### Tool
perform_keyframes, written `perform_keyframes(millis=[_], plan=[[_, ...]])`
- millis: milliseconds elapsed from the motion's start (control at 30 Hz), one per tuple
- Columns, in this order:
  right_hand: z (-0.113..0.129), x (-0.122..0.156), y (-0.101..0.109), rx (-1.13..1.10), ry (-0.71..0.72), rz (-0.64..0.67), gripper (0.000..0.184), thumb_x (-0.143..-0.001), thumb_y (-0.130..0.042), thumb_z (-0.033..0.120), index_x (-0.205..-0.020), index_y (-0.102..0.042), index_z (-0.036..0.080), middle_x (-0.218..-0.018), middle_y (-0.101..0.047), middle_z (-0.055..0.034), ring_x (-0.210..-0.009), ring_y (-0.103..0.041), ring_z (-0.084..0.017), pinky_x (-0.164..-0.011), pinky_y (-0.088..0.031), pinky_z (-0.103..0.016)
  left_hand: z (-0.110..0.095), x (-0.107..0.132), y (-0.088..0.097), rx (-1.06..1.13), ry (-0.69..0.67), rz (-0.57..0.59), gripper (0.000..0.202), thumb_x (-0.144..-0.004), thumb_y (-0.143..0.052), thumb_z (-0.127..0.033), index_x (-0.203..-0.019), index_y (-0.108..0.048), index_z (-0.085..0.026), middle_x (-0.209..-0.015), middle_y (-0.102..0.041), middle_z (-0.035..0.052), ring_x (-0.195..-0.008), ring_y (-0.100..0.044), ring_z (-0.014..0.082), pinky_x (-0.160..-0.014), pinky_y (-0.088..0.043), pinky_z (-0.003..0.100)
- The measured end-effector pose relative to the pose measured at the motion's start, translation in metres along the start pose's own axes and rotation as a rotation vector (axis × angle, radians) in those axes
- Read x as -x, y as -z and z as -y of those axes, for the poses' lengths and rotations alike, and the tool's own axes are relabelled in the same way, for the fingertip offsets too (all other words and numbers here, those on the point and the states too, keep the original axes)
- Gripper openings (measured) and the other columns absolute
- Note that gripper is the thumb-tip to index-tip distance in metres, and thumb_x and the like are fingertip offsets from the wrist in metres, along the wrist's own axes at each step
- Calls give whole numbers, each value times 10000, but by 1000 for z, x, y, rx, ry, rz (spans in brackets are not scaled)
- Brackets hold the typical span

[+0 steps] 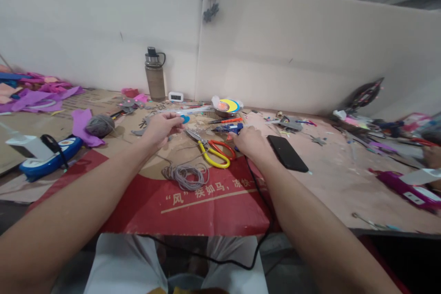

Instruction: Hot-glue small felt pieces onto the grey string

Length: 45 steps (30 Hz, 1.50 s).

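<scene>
Pretty cluttered worktable point(330, 188) in the head view. Left hand point(161, 129) pinches a blue disc point(185, 119), nothing visibly added yet imo; right hand point(251, 141) wraps a blue glue gun point(225, 127), afaict. Grey cord point(188, 177) lies loosely coiled below left hand.

The person's left hand point(164, 127) is just left of the scissors point(205, 146), thumb and fingertips drawn together in a pinch. The right hand point(252, 140) is just right of the scissors, knuckles up, fingers curled in a grip. Both bare forearms slant inward from either side toward the scissors; the legs point(127, 259) show below them.
</scene>
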State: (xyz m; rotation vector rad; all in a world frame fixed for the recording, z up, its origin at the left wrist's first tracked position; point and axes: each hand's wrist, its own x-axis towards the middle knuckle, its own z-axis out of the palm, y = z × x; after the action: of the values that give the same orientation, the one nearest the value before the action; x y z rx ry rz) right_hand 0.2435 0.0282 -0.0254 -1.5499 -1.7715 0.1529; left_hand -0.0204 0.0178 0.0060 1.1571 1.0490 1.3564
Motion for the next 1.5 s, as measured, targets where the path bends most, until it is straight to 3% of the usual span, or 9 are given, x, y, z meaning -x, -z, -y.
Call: perform_keyframes(millis=[100,200,300,400,600,700,933,1100,1500], plan=[[21,6,10,170,2,-142,194,-769,-643,333,-675,-627,165,-875,-624,-184,-987,-562,-319,-902,-395,-496,0,-2,1,14,-9,-21,110,-709,-675,-101,-649,-591,-138,-592,-620,10,-529,-568,80,-554,-471,201],[58,16,3,33,262,40,129,-827,-561,242,-786,-665,178,-846,-626,-102,-870,-566,-230,-828,-439,-397,1,-4,2,19,-20,-38,121,-706,-679,-91,-646,-586,-139,-595,-620,8,-535,-576,84,-583,-490,215],[89,24,-21,-26,453,189,157,-829,-567,201,-919,-695,200,-962,-638,-84,-967,-546,-216,-877,-411,-376,-1,-4,2,40,-31,-60,136,-705,-679,-74,-641,-579,-140,-594,-613,3,-538,-578,84,-606,-504,225],[101,24,-44,52,505,301,191,-825,-564,186,-932,-717,222,-1003,-649,-76,-1001,-535,-235,-884,-384,-393,-3,-4,1,55,-31,-79,144,-718,-653,-40,-637,-576,-131,-583,-599,-6,-530,-573,76,-609,-510,222],[101,23,-66,147,426,431,147,-822,-568,214,-860,-702,167,-991,-651,-121,-934,-549,-237,-825,-394,-369,-3,-5,0,74,-25,-80,142,-728,-653,-39,-641,-582,-126,-595,-601,-13,-524,-586,72,-618,-517,224],[100,26,-64,116,372,360,136,-839,-489,168,-832,-624,151,-941,-639,-125,-880,-546,-224,-783,-393,-361,0,-6,0,91,-20,-65,109,-729,-648,-37,-672,-604,-120,-630,-622,-3,-537,-594,73,-630,-524,227],[86,14,-33,-385,134,100,103,-868,-412,226,-769,-433,212,-704,-508,19,-662,-474,-130,-644,-369,-268,5,-4,1,23,3,2,99,-702,-709,-102,-715,-616,-133,-652,-650,23,-547,-609,92,-562,-515,215],[84,11,-17,-462,179,107,69,-835,-467,209,-811,-526,183,-767,-558,9,-716,-501,-125,-690,-391,-266,9,-3,-2,-6,15,50,75,-722,-688,-108,-696,-620,-129,-671,-669,45,-593,-648,116,-607,-531,227],[84,14,-19,-521,182,90,59,-802,-565,219,-795,-607,178,-785,-648,-16,-745,-572,-148,-728,-440,-303,7,6,-12,-55,18,99,6,-735,-683,-122,-733,-684,-127,-753,-702,72,-692,-673,144,-727,-545,279]])
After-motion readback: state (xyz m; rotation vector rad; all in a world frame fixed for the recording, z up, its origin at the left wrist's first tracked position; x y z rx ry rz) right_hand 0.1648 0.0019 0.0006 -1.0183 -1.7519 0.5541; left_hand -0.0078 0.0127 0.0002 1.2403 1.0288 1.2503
